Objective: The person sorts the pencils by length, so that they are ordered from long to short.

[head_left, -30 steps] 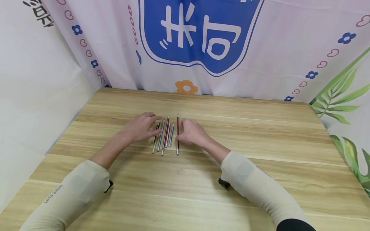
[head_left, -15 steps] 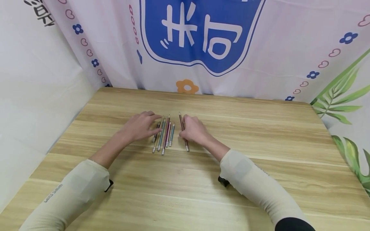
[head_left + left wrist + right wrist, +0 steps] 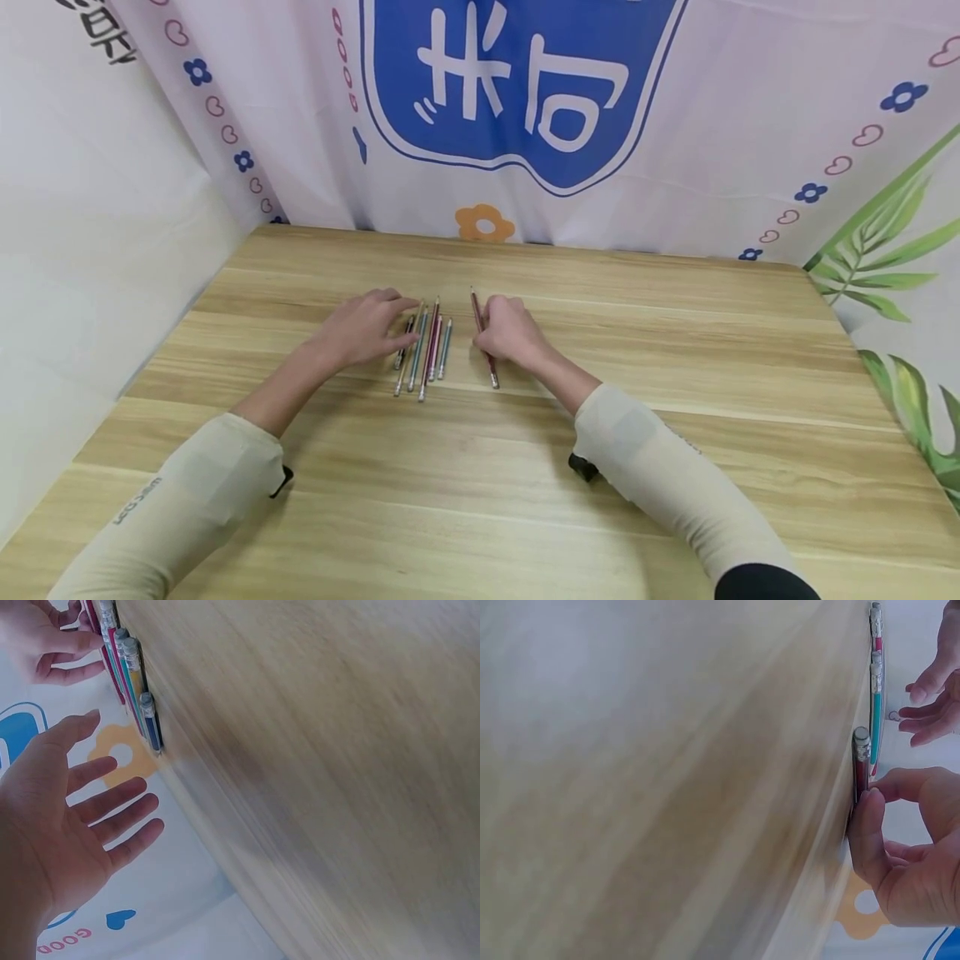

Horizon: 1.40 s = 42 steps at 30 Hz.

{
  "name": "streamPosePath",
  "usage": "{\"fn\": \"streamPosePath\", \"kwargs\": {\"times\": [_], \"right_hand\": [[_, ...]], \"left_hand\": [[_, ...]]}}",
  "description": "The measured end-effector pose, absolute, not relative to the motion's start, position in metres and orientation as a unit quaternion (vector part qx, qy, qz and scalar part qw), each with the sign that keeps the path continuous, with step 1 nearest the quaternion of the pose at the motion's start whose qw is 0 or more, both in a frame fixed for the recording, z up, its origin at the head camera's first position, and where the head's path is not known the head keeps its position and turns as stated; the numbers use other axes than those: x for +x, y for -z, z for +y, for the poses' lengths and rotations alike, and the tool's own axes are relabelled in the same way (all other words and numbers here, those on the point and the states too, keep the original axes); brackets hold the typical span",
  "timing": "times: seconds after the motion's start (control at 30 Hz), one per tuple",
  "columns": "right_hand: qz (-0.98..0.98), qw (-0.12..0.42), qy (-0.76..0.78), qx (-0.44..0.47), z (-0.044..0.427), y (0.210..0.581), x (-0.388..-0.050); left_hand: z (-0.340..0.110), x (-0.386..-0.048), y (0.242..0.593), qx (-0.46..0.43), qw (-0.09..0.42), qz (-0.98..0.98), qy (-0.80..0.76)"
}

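In the head view a group of pencils lies side by side, eraser ends toward me, among them a teal pencil (image 3: 446, 348) at the right side of the group. My left hand (image 3: 367, 327) is spread over the left part of that group, fingers relaxed; the left wrist view shows the fingers (image 3: 112, 802) apart with nothing between them. To the right, my right hand (image 3: 512, 331) pinches a dark red pencil (image 3: 491, 365) between thumb and fingers, its tip tilted to the left. The right wrist view shows this pinch near the eraser end (image 3: 861, 739), low at the table.
The wooden table (image 3: 450, 500) extends around the pencils on all sides. A printed cloth (image 3: 300, 100) hangs behind its far edge, with white walls or sheets at the left and right.
My right hand has drawn the dark red pencil to the right, away from the group, and the pencil has turned from straight to tilted. My left hand has stayed in place.
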State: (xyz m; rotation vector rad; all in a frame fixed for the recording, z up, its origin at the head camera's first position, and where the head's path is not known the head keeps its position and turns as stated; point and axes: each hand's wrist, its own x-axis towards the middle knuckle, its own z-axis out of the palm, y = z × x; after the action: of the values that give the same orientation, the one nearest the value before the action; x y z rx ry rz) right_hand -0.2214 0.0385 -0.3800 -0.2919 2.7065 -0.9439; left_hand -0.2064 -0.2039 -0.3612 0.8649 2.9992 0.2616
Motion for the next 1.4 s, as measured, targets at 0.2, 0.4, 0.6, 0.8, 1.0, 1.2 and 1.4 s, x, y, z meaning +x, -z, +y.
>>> {"fn": "streamPosePath", "kwargs": {"times": [0.2,0.4,0.6,0.8,1.0,1.2,1.4], "right_hand": [[0.931,0.123,0.328,-0.097,0.040,0.380,-0.223],[0.930,0.125,0.333,-0.097,0.042,0.380,-0.221],[0.936,0.113,0.318,-0.102,0.046,0.377,-0.219],[0.935,0.115,0.318,-0.104,0.048,0.374,-0.218],[0.933,0.118,0.322,-0.108,0.053,0.372,-0.217],[0.924,0.122,0.343,-0.117,0.065,0.370,-0.218],[0.909,0.109,0.375,-0.143,0.077,0.372,-0.219]], "left_hand": [[-0.202,-0.208,0.362,0.284,0.003,0.955,-0.082],[-0.199,-0.209,0.363,0.287,0.008,0.954,-0.085],[-0.198,-0.210,0.365,0.295,0.011,0.951,-0.088],[-0.196,-0.210,0.364,0.300,0.008,0.949,-0.091],[-0.196,-0.208,0.365,0.289,0.013,0.952,-0.102],[-0.195,-0.210,0.367,0.291,0.010,0.950,-0.111],[-0.193,-0.212,0.367,0.300,0.001,0.948,-0.109]]}}
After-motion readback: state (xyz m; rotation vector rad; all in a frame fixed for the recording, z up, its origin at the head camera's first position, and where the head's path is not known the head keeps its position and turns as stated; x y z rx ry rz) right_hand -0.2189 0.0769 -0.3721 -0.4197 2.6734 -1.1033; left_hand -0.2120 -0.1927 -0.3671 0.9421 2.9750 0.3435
